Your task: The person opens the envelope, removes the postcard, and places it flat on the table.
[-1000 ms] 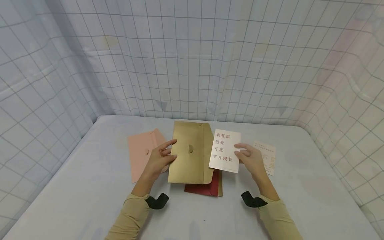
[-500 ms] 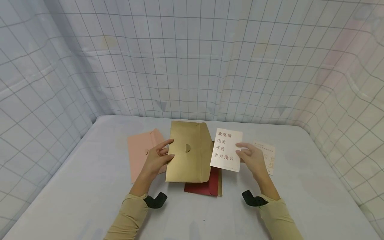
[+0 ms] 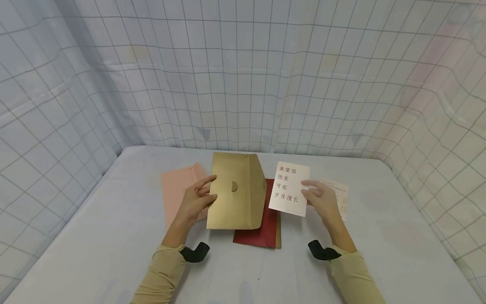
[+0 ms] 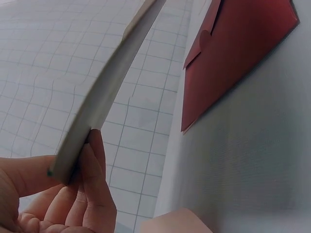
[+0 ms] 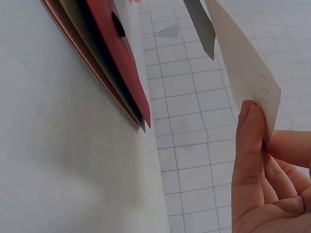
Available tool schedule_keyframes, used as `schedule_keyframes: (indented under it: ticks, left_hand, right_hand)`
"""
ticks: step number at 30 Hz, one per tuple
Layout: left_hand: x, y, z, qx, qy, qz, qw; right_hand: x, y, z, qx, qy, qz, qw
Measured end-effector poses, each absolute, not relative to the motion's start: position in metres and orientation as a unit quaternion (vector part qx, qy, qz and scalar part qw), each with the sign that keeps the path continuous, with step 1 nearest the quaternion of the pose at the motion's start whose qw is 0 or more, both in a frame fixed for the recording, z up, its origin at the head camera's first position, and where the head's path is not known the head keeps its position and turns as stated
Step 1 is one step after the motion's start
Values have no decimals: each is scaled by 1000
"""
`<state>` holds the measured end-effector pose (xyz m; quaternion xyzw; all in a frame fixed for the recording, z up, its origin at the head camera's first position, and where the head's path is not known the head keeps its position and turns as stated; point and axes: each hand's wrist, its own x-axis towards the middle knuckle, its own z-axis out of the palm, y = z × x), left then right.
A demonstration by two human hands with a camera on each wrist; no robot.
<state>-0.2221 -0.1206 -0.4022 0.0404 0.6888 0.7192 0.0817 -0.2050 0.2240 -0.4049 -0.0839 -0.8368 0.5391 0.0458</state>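
Observation:
My left hand [image 3: 194, 203] pinches the left edge of a gold envelope [image 3: 229, 198], thumb in front and fingers behind. The envelope is held up off the table, its pointed flap folded out to the right and a half-moon tab at its middle. In the left wrist view the envelope [image 4: 104, 85] appears nearly edge-on. With thumb and fingers my right hand [image 3: 322, 200] pinches the right edge of a white card [image 3: 289, 190] printed with Chinese characters. The card's plainer back [image 5: 248, 63] faces the right wrist camera. A narrow gap separates card and envelope flap.
Under the gold envelope lies a stack topped by a red envelope [image 3: 258, 237], with gold showing at its right edge. A pink envelope [image 3: 174, 190] lies at the left, partly behind my left hand. Another printed card [image 3: 343, 196] lies behind my right hand. A grid-patterned cloth [image 3: 243, 84] surrounds the table.
The gold envelope has shifted left with my left hand, uncovering more of the red one. My right hand has carried the card slightly right, widening the gap between them.

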Motion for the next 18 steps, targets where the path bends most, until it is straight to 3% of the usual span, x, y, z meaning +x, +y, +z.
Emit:
schedule_keyframes:
  ticks: [18]
  left_hand:
    - [-222,-126,-398,4,714,697,62]
  right_hand:
    - [-204,246,-403,-95,-828,549,65]
